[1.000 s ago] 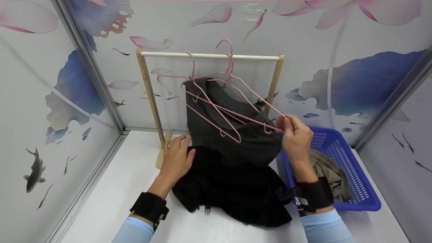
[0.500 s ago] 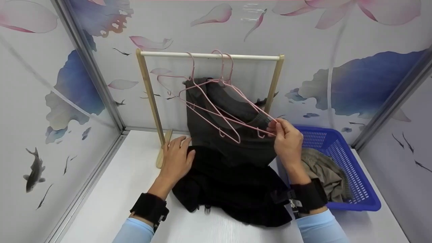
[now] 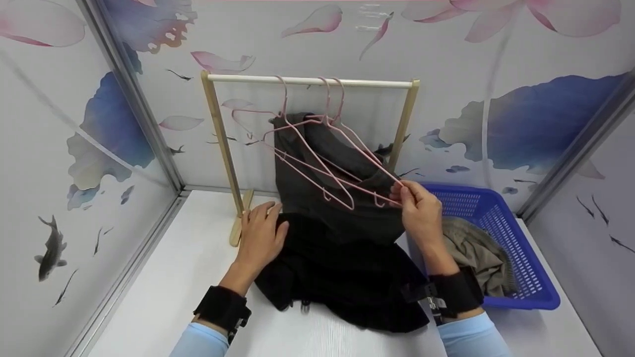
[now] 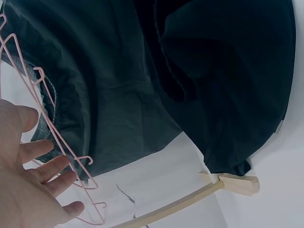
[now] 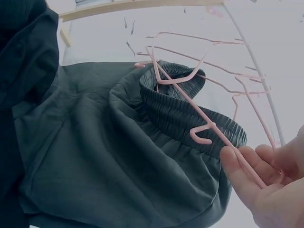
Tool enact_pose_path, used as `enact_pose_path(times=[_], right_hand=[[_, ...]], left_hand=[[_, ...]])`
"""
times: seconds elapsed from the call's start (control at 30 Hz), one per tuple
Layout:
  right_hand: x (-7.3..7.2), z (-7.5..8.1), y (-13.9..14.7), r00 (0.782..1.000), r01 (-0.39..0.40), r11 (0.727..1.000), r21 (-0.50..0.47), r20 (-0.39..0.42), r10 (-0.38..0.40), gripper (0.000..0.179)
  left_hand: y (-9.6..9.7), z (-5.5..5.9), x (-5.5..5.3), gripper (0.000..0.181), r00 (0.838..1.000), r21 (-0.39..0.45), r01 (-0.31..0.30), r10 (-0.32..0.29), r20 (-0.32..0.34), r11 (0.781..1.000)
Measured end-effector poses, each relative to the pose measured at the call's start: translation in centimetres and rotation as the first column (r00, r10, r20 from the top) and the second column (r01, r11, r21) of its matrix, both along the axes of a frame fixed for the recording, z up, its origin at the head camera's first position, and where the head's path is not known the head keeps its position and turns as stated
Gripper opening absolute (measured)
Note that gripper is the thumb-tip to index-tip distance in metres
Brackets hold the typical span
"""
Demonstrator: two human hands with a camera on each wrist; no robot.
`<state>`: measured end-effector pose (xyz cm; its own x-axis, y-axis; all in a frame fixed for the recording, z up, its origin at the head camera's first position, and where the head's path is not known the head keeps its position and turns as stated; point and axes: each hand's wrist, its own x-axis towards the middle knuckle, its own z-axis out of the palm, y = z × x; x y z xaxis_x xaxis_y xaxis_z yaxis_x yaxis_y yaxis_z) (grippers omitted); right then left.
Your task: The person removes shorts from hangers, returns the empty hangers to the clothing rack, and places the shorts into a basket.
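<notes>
Right hand: the right hand (image 3: 422,210) pinches the right corner of a thin pink hanger (image 5: 192,102).
Left hand: the left hand (image 3: 263,235) is released, fingers relaxed, just beside the left foot of the rack.
Held hanger: tilted, its hook at the white rail (image 3: 377,84) of the pale wooden rack (image 3: 222,129), between two other pink hangers.
Grey cloth: a dark grey garment with an elastic waistband (image 3: 357,223) hangs behind the held hanger.
Black cloth: a black garment (image 3: 342,282) lies on the white worktop (image 3: 193,233), near side.
Right side: a blue plastic basket (image 3: 533,277) contains a crumpled khaki garment (image 3: 476,253).
</notes>
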<state>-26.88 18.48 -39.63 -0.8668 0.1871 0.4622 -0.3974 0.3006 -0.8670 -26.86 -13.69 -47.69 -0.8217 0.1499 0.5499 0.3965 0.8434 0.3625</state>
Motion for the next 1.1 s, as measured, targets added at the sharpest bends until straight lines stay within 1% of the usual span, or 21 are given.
enact_pose_path(times=[0.1, 0.23, 0.3, 0.4, 0.63, 0.77, 0.83, 0.93, 1.1], right_hand=[[0.2, -0.2, 0.4, 0.999, -0.009, 0.999, 0.035, 0.035, 0.008, 0.023], [0.5, -0.6, 1.1, 0.998, 0.025, 0.987, 0.156, 0.056, -0.034, 0.020], [0.7, -1.0, 1.4, 0.997, 0.047, 0.978, 0.204, 0.051, -0.059, 0.018], [1.1, -1.8, 1.8, 0.994, 0.081, 0.967, 0.243, 0.050, -0.095, 0.016], [2.3, -4.3, 2.2, 0.981, 0.172, 0.946, 0.273, 0.041, -0.190, 0.017], [2.9, -5.9, 2.0, 0.975, 0.195, 0.944, 0.264, 0.050, -0.216, 0.017], [3.2, -6.7, 1.7, 0.974, 0.208, 0.945, 0.251, 0.031, -0.223, 0.016], [3.5, -7.9, 1.1, 0.973, 0.227, 0.947, 0.228, -0.019, -0.229, 0.013], [4.0, -10.1, -0.2, 0.968, 0.249, 0.943, 0.221, -0.089, -0.235, 0.010]], left_hand=[[0.2, -0.2, 0.2, 0.041, 1.000, 0.014, -0.002, 0.002, -0.012, 1.000], [0.6, -0.3, 0.5, 0.041, 1.000, 0.038, 0.000, 0.001, -0.023, 0.999], [0.8, -0.5, 0.7, 0.041, 1.000, 0.052, 0.000, 0.001, -0.022, 0.999], [1.1, -0.7, 1.0, 0.041, 1.000, 0.084, 0.002, -0.001, -0.008, 0.996], [1.8, -1.2, 1.8, 0.042, 1.000, 0.136, 0.004, -0.005, 0.008, 0.991], [2.1, -1.3, 2.4, 0.042, 1.000, 0.165, 0.009, -0.011, 0.007, 0.986], [2.3, -1.5, 2.6, 0.042, 1.000, 0.173, 0.011, -0.011, 0.000, 0.985], [2.5, -1.6, 3.0, 0.042, 1.000, 0.194, 0.013, -0.012, -0.002, 0.981], [2.9, -2.1, 3.6, 0.042, 1.000, 0.234, 0.017, -0.018, 0.001, 0.972]])
